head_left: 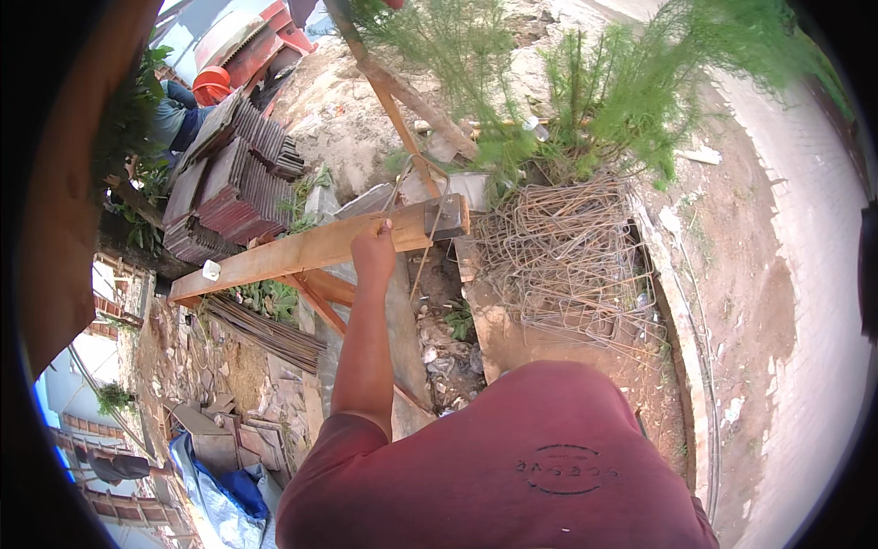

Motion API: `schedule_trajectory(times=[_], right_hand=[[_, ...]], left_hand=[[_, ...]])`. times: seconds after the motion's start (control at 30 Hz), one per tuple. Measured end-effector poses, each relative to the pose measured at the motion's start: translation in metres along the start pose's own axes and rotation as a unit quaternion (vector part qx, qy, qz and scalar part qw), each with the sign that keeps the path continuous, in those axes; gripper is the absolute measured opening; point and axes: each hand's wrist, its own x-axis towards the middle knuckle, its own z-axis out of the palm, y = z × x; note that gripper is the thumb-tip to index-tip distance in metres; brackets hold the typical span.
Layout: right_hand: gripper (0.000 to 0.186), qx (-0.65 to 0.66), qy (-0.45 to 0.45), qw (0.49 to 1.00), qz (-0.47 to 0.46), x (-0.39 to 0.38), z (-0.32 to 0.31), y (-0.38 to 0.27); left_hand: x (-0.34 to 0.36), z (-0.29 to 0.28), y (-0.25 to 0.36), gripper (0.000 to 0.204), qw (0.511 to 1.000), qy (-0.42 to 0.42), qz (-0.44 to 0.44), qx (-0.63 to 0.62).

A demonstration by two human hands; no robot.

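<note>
My left hand, in the middle of the view, is closed on a thin bent steel rod just above a long wooden beam. A dark block or plate is fixed at the beam's right end, beside the rod. A small white object sits near the beam's left end. The rest of the rod forms angular bends over the plate. My right hand is not visible.
Bent steel frames are piled at right beside a pale path. Roof tiles are stacked upper left, near a partly hidden person. Straight bars, a blue tarpaulin, leaning timber and a feathery shrub surround the beam.
</note>
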Motion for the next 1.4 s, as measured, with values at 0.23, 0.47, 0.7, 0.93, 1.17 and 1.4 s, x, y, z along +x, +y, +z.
schedule_trajectory(times=[0.23, 0.47, 0.7, 0.93, 1.17, 1.4], right_hand=[[0.063, 0.098, 0.014, 0.989, -0.114, -0.042, -0.051, -0.092], [0.066, 0.022, 0.112, 0.954, -0.275, -0.002, -0.066, -0.107], [0.073, -0.087, 0.100, 0.963, -0.235, -0.005, -0.064, -0.078], [0.063, 0.060, 0.041, 0.984, -0.160, 0.025, -0.030, -0.036], [0.057, 0.039, 0.040, 0.981, -0.185, -0.003, -0.051, -0.058], [0.056, 0.060, 0.039, 0.983, -0.169, -0.002, -0.059, -0.081]], left_hand=[[0.008, 0.011, 0.053, 0.025, 0.996, -0.023, 0.070, 0.041], [0.014, 0.020, 0.050, 0.024, 0.992, -0.020, 0.094, 0.077], [0.006, 0.036, 0.046, 0.019, 0.985, -0.026, 0.119, 0.121], [-0.011, 0.071, 0.014, 0.014, 0.985, -0.040, 0.154, 0.069], [-0.021, 0.095, -0.001, 0.013, 0.986, -0.087, 0.096, 0.102], [-0.028, 0.105, -0.005, 0.015, 0.986, -0.077, 0.115, 0.098]])
